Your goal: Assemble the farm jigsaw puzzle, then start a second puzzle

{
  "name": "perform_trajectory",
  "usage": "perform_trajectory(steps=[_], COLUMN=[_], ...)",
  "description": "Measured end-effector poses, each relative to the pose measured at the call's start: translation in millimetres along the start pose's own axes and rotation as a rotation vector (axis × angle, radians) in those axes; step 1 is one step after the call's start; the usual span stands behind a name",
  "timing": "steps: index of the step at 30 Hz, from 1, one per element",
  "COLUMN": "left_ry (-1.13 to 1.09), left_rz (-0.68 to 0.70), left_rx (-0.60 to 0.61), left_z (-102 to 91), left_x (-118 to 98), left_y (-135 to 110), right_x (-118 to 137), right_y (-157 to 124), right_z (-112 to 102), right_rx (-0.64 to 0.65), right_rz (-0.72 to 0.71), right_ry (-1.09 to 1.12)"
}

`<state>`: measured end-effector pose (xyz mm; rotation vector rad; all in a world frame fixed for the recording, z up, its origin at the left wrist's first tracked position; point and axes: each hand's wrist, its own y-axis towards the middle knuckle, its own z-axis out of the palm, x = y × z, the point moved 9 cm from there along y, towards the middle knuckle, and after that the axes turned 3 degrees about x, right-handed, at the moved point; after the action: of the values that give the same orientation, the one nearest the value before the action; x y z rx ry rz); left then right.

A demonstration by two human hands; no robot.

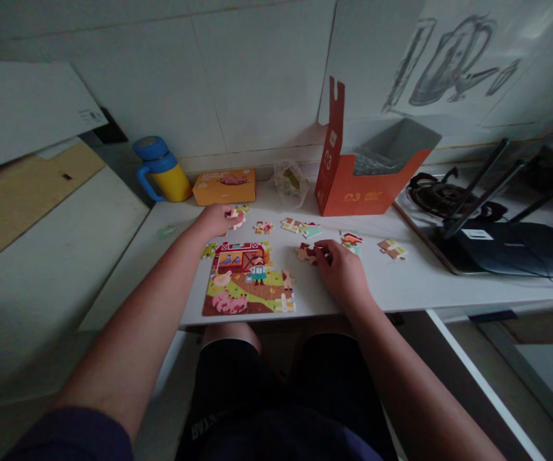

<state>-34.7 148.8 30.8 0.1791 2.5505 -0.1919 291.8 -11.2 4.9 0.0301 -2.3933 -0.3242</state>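
A partly joined jigsaw puzzle (242,282) with a farm picture lies flat near the table's front edge. Beyond its top edge, my left hand (215,221) has its fingers closed on a pale puzzle piece (236,219). To the right of the puzzle, my right hand (336,262) pinches a brown puzzle piece (307,253) at its right side. Loose pieces lie around: a pink flowered piece (264,227), a brown and white piece (292,225), a green one (312,230), a red and white one (351,239) and a tan one (392,248).
At the back stand a yellow and blue bottle (164,169), an orange box (225,186), a crumpled clear plastic bag (290,184) and a tall open orange carton (363,192). A black router with antennas (516,250) rests over a gas stove (442,189) on the right.
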Motion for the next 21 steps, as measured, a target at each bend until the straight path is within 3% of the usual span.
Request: perform_trajectory(steps=[3,7,10,12,15,21], left_ry=[-0.465,-0.947,-1.085,-1.093,-0.936,-0.458], left_rz=[-0.015,-0.021,0.048,0.101,0.215,0.31], left_rx=[-0.154,-0.001,0.213,0.309,0.355,0.331], left_z=[7.0,51.0,86.2,103.7,116.0,118.0], left_x=[-1,-31,-71,-93,-119,-137], left_y=[-25,-65,-93,-107,-118,-120], right_x=[-6,-3,5,12,23,24], right_y=[0,-2,-4,-7,-14,-16], right_z=[-4,-13,-13,-6,2,0], right_rx=[-0.044,-0.123,-0.083,0.044,0.186,0.151], right_rz=[0.074,0.037,-0.039,-0.109,-0.196,-0.232], right_ry=[0.027,0.024,0.095,0.194,0.299,0.235])
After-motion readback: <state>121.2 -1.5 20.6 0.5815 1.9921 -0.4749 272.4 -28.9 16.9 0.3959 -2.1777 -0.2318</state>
